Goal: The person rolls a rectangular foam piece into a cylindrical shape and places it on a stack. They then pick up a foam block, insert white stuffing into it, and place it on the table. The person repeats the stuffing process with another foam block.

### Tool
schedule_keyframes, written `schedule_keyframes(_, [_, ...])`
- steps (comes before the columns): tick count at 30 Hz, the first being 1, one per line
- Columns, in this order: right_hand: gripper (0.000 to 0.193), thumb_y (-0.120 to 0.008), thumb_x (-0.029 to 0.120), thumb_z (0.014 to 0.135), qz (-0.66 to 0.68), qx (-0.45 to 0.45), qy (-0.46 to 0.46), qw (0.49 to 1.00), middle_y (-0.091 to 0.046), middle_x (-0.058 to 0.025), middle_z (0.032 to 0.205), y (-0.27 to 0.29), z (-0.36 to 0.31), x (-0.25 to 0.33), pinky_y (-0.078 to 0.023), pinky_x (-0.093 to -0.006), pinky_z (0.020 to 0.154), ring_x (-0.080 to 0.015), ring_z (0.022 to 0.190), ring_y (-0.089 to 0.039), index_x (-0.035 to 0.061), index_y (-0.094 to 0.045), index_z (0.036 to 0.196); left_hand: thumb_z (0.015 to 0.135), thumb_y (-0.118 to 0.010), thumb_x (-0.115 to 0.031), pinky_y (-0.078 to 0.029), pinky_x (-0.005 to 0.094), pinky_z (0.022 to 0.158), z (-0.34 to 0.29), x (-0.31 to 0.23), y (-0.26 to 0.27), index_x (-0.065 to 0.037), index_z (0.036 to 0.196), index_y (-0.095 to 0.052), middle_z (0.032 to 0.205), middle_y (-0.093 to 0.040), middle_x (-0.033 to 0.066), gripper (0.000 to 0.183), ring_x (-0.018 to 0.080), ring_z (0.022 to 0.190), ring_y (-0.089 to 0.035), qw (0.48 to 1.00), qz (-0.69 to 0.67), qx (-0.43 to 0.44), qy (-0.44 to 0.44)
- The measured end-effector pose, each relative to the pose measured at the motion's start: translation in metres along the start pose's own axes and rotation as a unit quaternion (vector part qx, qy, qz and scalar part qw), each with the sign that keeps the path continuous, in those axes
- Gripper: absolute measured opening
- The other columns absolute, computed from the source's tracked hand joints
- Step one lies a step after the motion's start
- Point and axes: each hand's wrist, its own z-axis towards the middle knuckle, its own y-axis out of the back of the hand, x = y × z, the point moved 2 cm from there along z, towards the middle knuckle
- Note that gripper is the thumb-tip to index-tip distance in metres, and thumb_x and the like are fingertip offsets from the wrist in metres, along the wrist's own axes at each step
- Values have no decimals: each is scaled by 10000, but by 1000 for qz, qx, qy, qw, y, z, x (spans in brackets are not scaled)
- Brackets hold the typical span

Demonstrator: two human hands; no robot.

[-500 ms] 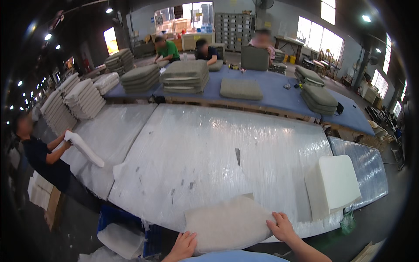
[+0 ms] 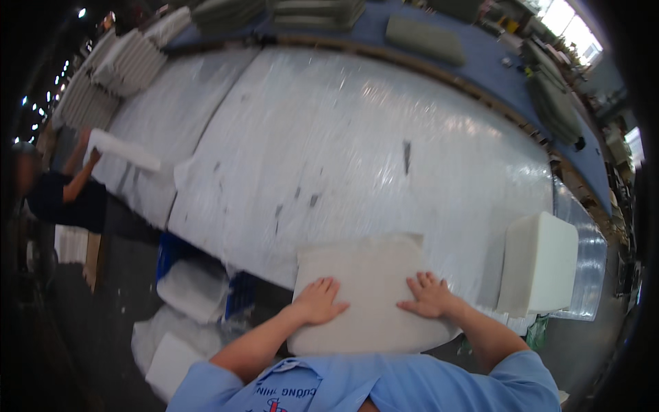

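A pale beige, cushion-shaped pad point(image 2: 367, 288) lies flat at the near edge of the plastic-wrapped table point(image 2: 343, 151), close against my body. My left hand point(image 2: 319, 301) rests on its left part, fingers stretched out and palm down. On the right part lies my right hand point(image 2: 427, 295), its fingers spread. Neither hand grips anything. The pad's far edge is fairly straight, its near corners rounded. A white foam cushion point(image 2: 552, 264) stands on the table to the right, on top of a beige sheet.
A blue crate point(image 2: 240, 295) holding white pads point(image 2: 194, 290) sits at the lower left. At far left a person point(image 2: 68, 199) handles a white pad point(image 2: 127, 151). Stacked white cushions point(image 2: 130, 62) stand behind. Grey-green cushions point(image 2: 425, 40) lie on the blue table point(image 2: 473, 75).
My view has tilted down. Both hands have moved from the pad's side edges onto its top and now lie flat. The pad sits squarer in front of me.
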Motion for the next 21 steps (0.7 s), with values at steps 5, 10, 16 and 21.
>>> schedule_keyframes(5, [1027, -382, 804, 922, -19, 25, 0, 1000, -136, -283, 1677, 1, 47, 14, -116, -661, 1217, -461, 1562, -84, 82, -220, 1634, 1022, -363, -635, -156, 457, 1271, 26, 6, -7, 23, 1598, -239, 1682, -203, 221, 884, 364, 1564, -183, 997, -25, -4, 79])
schedule_keyframes(10, [1003, -392, 791, 923, 0, -3, -3, 1000, -142, -278, 1678, -3, 90, 15, -82, -645, 1227, -462, 1564, -78, 104, -231, 1636, 1024, -378, -615, -144, 461, 1275, 59, 20, -7, 33, 1599, -227, 1687, -188, 217, 879, 350, 1571, -164, 994, -44, -9, 100])
schedule_keyframes(16, [929, -387, 734, 961, 0, -36, -9, 999, -157, -259, 1683, -6, 131, 25, -81, -641, 1228, -450, 1564, -97, 112, -239, 1635, 1030, -377, -598, -124, 465, 1278, 88, 39, -8, 29, 1604, -212, 1692, -177, 211, 866, 347, 1576, -144, 993, -47, -23, 110])
schedule_keyframes(21, [899, -432, 683, 967, 10, -111, -35, 993, -179, -230, 1687, -12, 158, 31, -105, -636, 1229, -427, 1563, -134, 112, -241, 1634, 1033, -369, -599, -119, 476, 1275, 98, 48, -13, 22, 1606, -215, 1691, -182, 208, 858, 355, 1572, -151, 993, -34, -38, 105])
